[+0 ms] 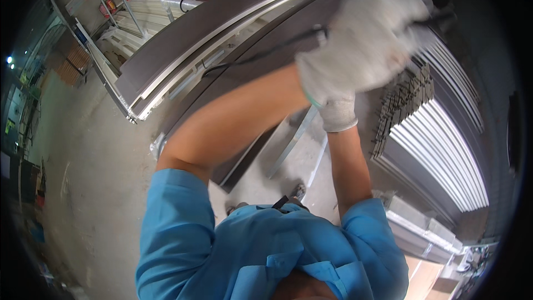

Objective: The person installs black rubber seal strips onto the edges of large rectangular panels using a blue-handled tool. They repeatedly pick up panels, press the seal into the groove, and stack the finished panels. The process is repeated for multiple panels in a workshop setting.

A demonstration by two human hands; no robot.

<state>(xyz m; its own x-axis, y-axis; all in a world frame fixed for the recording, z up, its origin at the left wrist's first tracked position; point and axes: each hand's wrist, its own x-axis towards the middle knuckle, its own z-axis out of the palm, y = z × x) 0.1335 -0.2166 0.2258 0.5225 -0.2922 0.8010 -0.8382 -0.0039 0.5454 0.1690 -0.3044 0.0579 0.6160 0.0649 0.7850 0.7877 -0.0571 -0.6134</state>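
My left hand (363, 44), in a whitish work glove, is raised over the far end of a long dark brown panel (250, 61) and smeared by motion. My right hand (339, 114) shows mainly its glove cuff; the rest is behind the left one, so its fingers are hidden. Past the gloves juts a thin dark object (436, 20), blurred; which hand it belongs to, I cannot tell. A black cord (266, 53) runs across the panel toward the left glove.
Dark panels with pale edges (233, 14) lie stacked at the far left. On the right are white-edged profiles (444, 150) beside a pile of dark slotted ends (405, 105). Grey concrete floor (100, 189) spreads at left; fire extinguishers (105, 10) stand by the back wall.
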